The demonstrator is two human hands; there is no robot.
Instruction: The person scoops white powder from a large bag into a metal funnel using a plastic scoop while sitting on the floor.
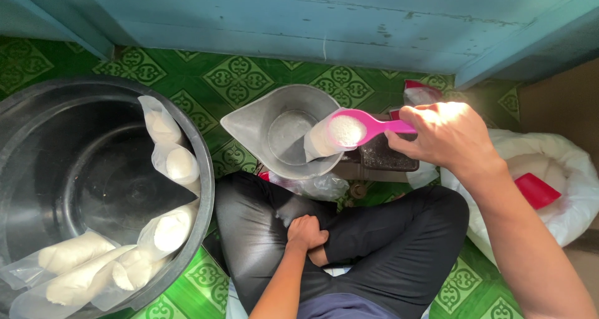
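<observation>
Powder (pixel 347 130), white and heaped, fills the bowl of a pink scoop (pixel 365 127) that the right hand (pixel 444 135) holds by the handle, fingers clamped around it. The scoop sits over the mouth of a small clear bag (pixel 319 142) that stands inside a metal pan (pixel 284 132) with a pouring lip; the bag already holds white powder. The pan rests on a dark scale (pixel 382 160) set on the green patterned floor (pixel 240 76), just in front of the person's crossed legs in black trousers (pixel 374 244). The left hand (pixel 306 233) lies on the lap, fingers curled together in a loose fist, holding nothing that can be seen. To the left stands a big black tub (pixel 93 169) with several filled clear bags (pixel 168 163) of white powder leaning along its inner wall and rim. To the right, near the right forearm, an open white sack (pixel 561 169) holds more powder, with a red scoop (pixel 535 190) lying in it. A blue wooden wall (pixel 312 19) runs along the top of the view.
</observation>
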